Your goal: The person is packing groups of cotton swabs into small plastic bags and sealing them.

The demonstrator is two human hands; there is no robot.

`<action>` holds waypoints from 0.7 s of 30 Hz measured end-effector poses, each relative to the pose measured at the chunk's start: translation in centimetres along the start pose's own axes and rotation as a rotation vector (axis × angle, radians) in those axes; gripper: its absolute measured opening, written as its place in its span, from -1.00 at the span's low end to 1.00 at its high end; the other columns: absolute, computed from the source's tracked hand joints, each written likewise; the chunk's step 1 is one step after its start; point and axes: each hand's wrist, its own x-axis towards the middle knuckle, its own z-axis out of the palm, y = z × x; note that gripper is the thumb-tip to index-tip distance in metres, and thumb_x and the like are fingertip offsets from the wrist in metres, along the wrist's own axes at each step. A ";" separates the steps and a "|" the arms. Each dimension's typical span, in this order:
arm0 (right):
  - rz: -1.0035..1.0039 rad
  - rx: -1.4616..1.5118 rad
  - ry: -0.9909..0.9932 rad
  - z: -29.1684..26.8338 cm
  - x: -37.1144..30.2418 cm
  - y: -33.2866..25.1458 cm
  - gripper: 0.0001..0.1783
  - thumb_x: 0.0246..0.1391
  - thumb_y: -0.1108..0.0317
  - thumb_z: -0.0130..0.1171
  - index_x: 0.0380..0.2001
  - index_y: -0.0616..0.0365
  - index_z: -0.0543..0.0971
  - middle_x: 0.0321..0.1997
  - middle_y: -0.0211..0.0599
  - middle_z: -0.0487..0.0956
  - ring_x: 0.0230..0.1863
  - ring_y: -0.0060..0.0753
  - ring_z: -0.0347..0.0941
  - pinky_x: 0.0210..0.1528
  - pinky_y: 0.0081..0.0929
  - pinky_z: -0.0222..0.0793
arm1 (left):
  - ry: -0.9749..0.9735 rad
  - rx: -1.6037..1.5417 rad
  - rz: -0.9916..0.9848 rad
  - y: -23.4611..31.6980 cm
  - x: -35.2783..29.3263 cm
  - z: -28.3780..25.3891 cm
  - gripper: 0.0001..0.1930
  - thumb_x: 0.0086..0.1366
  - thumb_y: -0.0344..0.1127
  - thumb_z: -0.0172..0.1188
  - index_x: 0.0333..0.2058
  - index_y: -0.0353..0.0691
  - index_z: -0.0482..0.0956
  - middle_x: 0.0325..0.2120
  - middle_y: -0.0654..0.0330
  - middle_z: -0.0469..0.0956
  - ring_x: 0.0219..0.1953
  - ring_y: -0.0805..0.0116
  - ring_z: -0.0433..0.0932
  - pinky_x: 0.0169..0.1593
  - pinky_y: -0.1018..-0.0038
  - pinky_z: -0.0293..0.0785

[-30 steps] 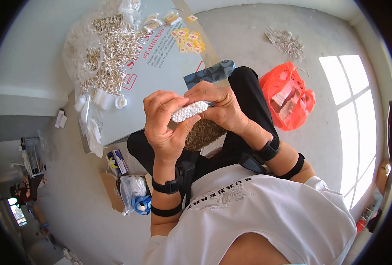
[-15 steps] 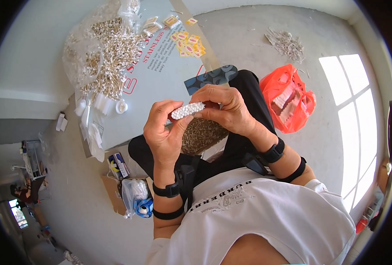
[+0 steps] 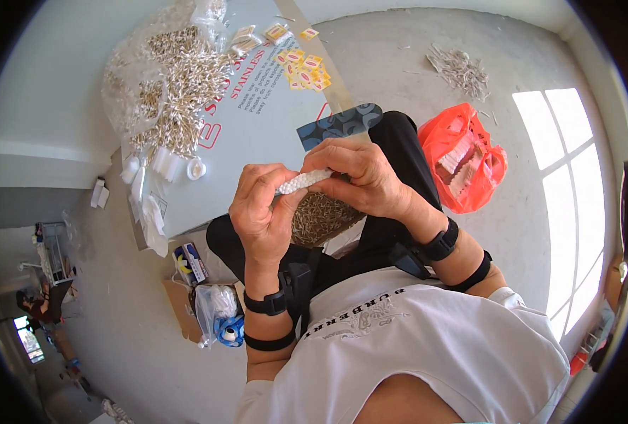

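Between my two hands is a flat bundle of cotton swabs (image 3: 305, 181), its white tips packed together and facing up. My left hand (image 3: 261, 205) pinches one end of the bundle between thumb and fingers. At the other end my right hand (image 3: 362, 178) grips it the same way, knuckles bent over it. The sticks below the tips are hidden by the hands. Under the hands, at my lap, a container of loose cotton swabs (image 3: 321, 220) is partly covered by my fingers.
A grey-topped table (image 3: 257, 134) bears a plastic bag of loose swabs (image 3: 179, 85), yellow cards (image 3: 303, 72) and small packed bundles (image 3: 245, 40). A red plastic bag (image 3: 498, 169) stands on the floor at right, near scattered sticks (image 3: 459, 73). A cardboard box (image 3: 181, 311) sits at lower left.
The bundle has tilted between my hands, so its tips now show as a narrower strip. My left fingers have shifted slightly inward over its end. Both hands keep their grip.
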 end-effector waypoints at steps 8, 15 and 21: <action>0.115 0.090 0.027 0.0 -0.1 -0.3 -0.71 -0.13 0.52 0.38 -0.26 0.21 0.61 -0.29 -0.36 0.59 -0.39 -0.54 0.42 -0.36 -0.61 0.31 | 0.035 -0.119 -0.057 -0.4 0.0 -0.1 -0.73 -0.04 -0.55 0.41 -0.30 -0.28 0.59 -0.38 0.23 0.55 -0.37 0.43 0.47 -0.32 0.54 0.39; 0.151 0.097 0.054 0.1 -0.1 -0.9 -0.70 -0.13 0.51 0.38 -0.24 0.20 0.61 -0.25 -0.37 0.59 -0.41 -0.57 0.38 -0.39 -0.62 0.26 | 0.024 -0.127 -0.067 0.1 0.2 -0.5 -0.72 -0.04 -0.54 0.41 -0.29 -0.27 0.61 -0.36 0.22 0.56 -0.36 0.44 0.46 -0.36 0.57 0.37; 0.060 0.129 0.065 0.2 0.0 -1.0 -0.72 -0.14 0.50 0.40 -0.28 0.22 0.62 -0.26 -0.32 0.61 -0.34 -0.51 0.47 -0.34 -0.60 0.35 | 0.001 -0.162 0.102 -0.9 0.5 -0.5 -0.74 -0.02 -0.47 0.43 -0.31 -0.28 0.59 -0.38 0.23 0.57 -0.32 0.41 0.48 -0.31 0.54 0.40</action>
